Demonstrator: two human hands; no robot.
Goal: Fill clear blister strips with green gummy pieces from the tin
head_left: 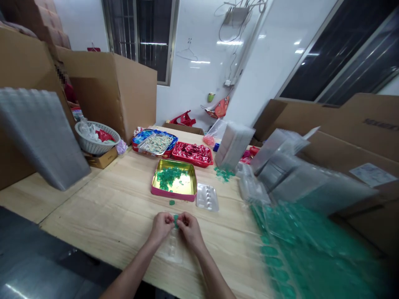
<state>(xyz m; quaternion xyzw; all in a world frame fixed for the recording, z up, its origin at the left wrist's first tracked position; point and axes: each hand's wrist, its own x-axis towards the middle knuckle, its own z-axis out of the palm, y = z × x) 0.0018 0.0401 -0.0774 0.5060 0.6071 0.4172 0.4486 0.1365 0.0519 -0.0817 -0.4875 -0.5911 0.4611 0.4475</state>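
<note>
A small green piece (176, 221) is pinched between my left hand (163, 225) and my right hand (188, 227), fingers of both closed on it. Below them a clear plastic tray (171, 249) lies on the wooden table (124, 211). Just beyond my hands is a loose green piece (172, 202). Farther off stands a gold-lined tin (190, 189) with many green pieces inside. To its right lies a clear moulded tray (208, 197) with a row of cavities.
A red tray (210, 162) of red packets and a blue-patterned tray (135, 146) stand at the back. Upright plastic stacks (233, 145) and filled green trays (311, 253) are at right. A white basket (93, 145) and a plastic stack (46, 137) are at left.
</note>
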